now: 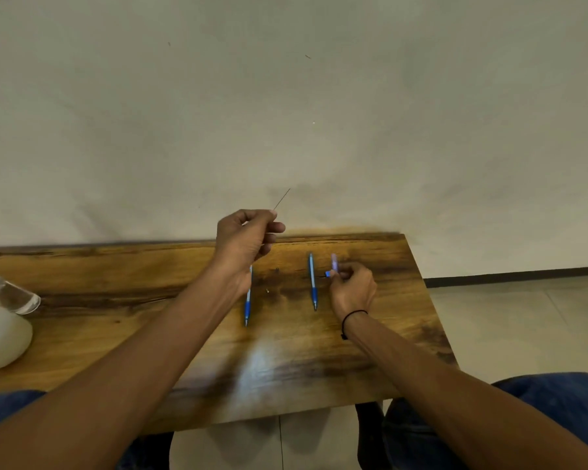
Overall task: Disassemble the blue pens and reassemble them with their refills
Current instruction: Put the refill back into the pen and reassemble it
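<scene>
Two blue pens lie lengthwise on the wooden table (319, 361): one pen (248, 307) partly under my left wrist, the other pen (312, 283) to its right. My left hand (245, 239) is raised above the table's far edge and pinches a thin dark refill (281, 199) that sticks up and to the right. My right hand (352, 288) rests on the table right of the second pen and holds a blurred blue pen part (332, 266) in its fingertips. A tiny pale piece (267, 290) lies between the two pens.
A clear plastic bottle (9, 295) lies at the table's left edge beside a white rounded object (0, 337). A plain wall rises right behind the table. The table's right edge drops to a tiled floor (523, 327). My knees in blue trousers sit below the front edge.
</scene>
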The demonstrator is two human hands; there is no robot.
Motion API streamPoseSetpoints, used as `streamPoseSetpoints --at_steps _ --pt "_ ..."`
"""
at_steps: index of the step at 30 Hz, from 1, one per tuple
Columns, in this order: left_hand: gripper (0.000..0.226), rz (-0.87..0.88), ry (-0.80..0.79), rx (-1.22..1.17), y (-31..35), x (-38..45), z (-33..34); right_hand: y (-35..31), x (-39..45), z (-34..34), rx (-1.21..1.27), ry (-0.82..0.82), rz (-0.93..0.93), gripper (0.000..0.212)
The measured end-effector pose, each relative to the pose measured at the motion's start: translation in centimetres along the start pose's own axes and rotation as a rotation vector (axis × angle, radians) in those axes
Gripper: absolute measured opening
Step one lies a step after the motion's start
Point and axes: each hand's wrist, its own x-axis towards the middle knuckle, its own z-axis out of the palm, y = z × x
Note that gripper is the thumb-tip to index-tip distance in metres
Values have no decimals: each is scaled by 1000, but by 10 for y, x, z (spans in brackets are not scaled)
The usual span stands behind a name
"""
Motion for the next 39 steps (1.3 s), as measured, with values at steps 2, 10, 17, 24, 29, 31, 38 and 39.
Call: streamPoseSetpoints --at_steps 2,10,17,24,29,31,38,39 --pt "12 -20 38 -24 -13 5 9 -8 -6 1 83 -4 26 10" --pt "3 -4 156 -16 -58 21 36 -33 -18 -1 240 -32 -33 12" --pt "6 24 205 -9 -76 25 37 -55 -36 -2 288 -129 -118 12" --pt "4 56 199 -35 -78 22 38 -62 -53 -6 456 -288 -37 8" --pt "8 100 212 -77 -75 23 36 -69 -56 -14 593 -410 36 5" --pt "9 120 230 -97 -73 23 36 -69 -55 -17 624 -478 30 10" --pt "4 138 175 -144 -70 22 37 -56 3 -28 264 -336 -87 13" --pt "4 132 162 -151 -70 21 37 -49 16 -30 80 -307 -185 16"
